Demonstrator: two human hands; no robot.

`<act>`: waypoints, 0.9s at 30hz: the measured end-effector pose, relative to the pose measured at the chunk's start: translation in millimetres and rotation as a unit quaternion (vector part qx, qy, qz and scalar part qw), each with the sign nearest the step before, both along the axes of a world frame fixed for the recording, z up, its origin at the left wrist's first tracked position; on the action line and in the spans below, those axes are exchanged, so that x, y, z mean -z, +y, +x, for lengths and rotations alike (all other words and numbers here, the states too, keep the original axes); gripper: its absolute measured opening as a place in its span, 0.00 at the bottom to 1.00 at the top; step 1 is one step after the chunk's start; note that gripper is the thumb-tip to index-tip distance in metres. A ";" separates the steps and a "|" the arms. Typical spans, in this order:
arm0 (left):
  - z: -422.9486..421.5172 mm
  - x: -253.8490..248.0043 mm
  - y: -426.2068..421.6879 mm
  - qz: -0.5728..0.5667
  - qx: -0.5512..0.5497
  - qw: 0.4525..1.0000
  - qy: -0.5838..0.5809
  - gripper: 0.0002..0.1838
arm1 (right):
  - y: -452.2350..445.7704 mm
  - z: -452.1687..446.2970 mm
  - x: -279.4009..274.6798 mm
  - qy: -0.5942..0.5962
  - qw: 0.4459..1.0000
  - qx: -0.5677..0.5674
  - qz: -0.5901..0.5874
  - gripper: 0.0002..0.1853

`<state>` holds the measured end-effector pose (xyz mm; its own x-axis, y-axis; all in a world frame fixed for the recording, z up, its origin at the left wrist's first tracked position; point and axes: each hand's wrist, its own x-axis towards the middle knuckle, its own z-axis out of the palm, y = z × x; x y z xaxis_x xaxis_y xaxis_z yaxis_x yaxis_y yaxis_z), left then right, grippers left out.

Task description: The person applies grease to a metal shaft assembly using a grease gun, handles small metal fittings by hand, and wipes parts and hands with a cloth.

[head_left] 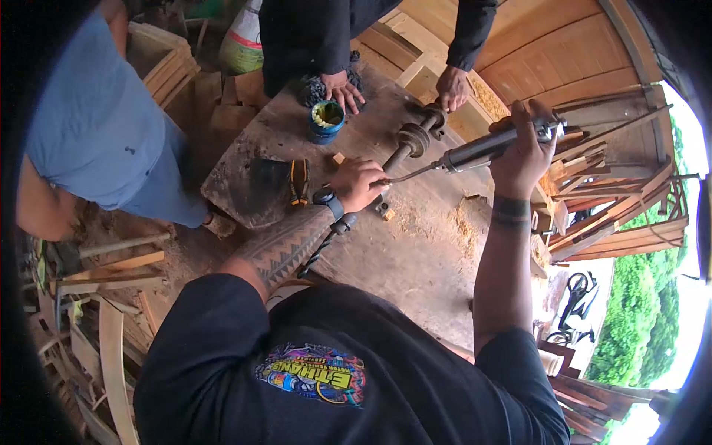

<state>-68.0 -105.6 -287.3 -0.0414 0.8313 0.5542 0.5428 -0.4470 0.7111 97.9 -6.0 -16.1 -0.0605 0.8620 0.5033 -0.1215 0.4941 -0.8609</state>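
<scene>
A grease gun lies across my right hand, whose fingers wrap round its rear end. Its thin nozzle tube reaches left to a dark metal shaft. At the nozzle's tip, my left hand is closed, with its fingertips on the tip against the shaft. A round collar sits on the shaft's upper part. To the left stands a blue tub with yellowish grease in it. Black and orange pliers lie beside my left wrist.
A co-worker's hands rest beside the tub and on the shaft's far end. Another person in blue stands at the left. Wooden boards are stacked at the right; sawdust lies on the wooden table.
</scene>
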 end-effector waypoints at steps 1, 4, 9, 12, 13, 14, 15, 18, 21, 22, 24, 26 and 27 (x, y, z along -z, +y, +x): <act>0.6 4.4 3.1 0.024 0.000 1.000 0.002 0.08 | 0.8 -1.4 -3.3 -0.005 0.999 -0.043 -0.002 0.19; 2.7 12.4 5.1 0.028 -0.002 1.000 -0.003 0.09 | -1.6 -13.8 -9.4 0.031 0.985 -0.168 -0.025 0.19; -3.2 16.3 8.6 0.026 0.022 0.999 0.034 0.10 | -2.5 -29.8 -7.7 -0.055 0.992 -0.109 0.028 0.17; -5.1 20.5 15.6 0.034 0.039 0.998 0.042 0.11 | 15.8 -17.1 -7.0 0.028 0.926 -0.377 -0.015 0.19; -6.2 20.1 15.9 0.038 0.042 0.997 0.046 0.11 | 22.0 -14.3 -9.6 0.023 0.903 -0.429 -0.033 0.21; -8.2 19.8 16.2 0.029 0.050 0.997 0.050 0.11 | 24.4 -11.8 -9.1 -0.005 0.911 -0.411 -0.041 0.22; -11.0 17.1 15.4 0.021 0.059 0.997 0.055 0.11 | 22.9 -12.8 -11.7 -0.034 0.918 -0.392 -0.049 0.23; -13.8 14.9 16.4 0.005 0.074 0.996 0.050 0.11 | 10.9 -28.4 -10.1 -0.162 0.970 -0.178 0.026 0.26; -10.3 14.2 14.2 -0.020 0.078 0.996 0.048 0.11 | -26.7 -50.1 -4.0 -0.151 0.988 -0.034 -0.015 0.36; -12.2 11.7 16.1 -0.026 0.077 0.995 0.053 0.11 | -18.3 -45.2 -0.3 -0.115 0.974 -0.195 -0.025 0.36; -12.3 11.8 15.6 -0.061 0.082 0.993 0.053 0.11 | 2.5 -31.4 8.9 -0.045 0.886 -0.460 -0.034 0.35; -13.0 12.4 16.4 -0.075 0.080 0.992 0.055 0.11 | 3.7 -24.1 11.0 -0.048 0.874 -0.482 -0.038 0.32; -13.6 13.4 18.5 -0.069 0.071 0.994 0.051 0.11 | -8.7 -26.7 7.0 -0.075 0.914 -0.398 -0.028 0.31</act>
